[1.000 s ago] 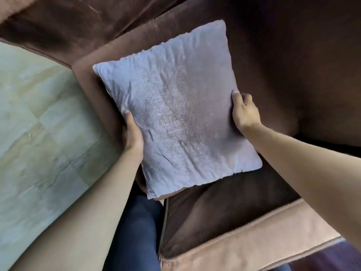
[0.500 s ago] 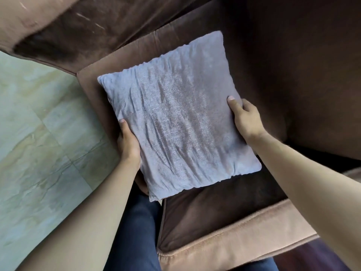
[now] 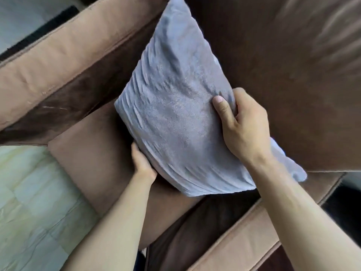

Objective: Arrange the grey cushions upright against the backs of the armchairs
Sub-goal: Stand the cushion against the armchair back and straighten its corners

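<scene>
Two bare hands hold one grey cushion [image 3: 175, 122] over the seat of a brown armchair [image 3: 293, 94]. The right hand [image 3: 244, 126] grips the cushion's right edge: its thumb lies flat on the front face and the fingers wrap round behind the fabric, so that grip is closed on the cushion. The left hand [image 3: 142, 163] is set against the cushion's lower left edge, the palm pressed to the side and the fingers tucked out of sight behind it; the thumb shows along the seam, and this grip too is closed on the cushion.

The cushion stands tilted, one corner pointing up toward the top of the frame and another reaching out past the right forearm at the lower right. Its face is creased in long folds down the left side and along the bottom edge. Behind it is the dark brown backrest of the armchair; whether the cushion touches the backrest cannot be told from this view. Below it lies the lighter brown seat cushion [image 3: 91, 153], with the grey cushion's lower edge close above it.

A tan padded armrest [image 3: 58, 61] runs across the upper left, and a second tan armrest [image 3: 244, 241] crosses the lower right. Pale tiled floor [image 3: 29, 202] shows at the lower left.
</scene>
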A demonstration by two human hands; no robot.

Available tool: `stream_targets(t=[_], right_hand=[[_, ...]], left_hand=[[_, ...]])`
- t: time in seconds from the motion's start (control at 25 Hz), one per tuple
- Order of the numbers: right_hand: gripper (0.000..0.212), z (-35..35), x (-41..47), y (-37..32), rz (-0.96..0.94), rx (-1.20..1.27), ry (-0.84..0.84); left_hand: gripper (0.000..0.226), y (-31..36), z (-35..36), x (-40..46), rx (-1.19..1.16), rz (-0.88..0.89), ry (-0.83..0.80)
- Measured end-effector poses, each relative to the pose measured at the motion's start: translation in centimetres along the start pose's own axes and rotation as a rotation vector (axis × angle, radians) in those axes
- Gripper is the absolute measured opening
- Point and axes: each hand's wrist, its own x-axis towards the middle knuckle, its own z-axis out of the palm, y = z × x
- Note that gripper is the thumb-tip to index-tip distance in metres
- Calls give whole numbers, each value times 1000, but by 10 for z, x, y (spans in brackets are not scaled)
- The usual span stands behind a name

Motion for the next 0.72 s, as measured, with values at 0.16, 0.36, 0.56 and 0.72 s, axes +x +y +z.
stream_targets(t=[0.16,0.36,0.56,0.72], right_hand=[[37,-4,12,37,73,-134,43],[46,5,-10,81,193,-123,27],[44,-6,-39,89,213,-137,123],[43,-18,-53,91,305,-151,167]], left_hand=[[61,-27,46,19,196,-186,-18],[62,-25,45,10,519,-85,124],[34,31,94,-47,1188,1108,-8],[40,37,169,-95,1580,1768,-778]])
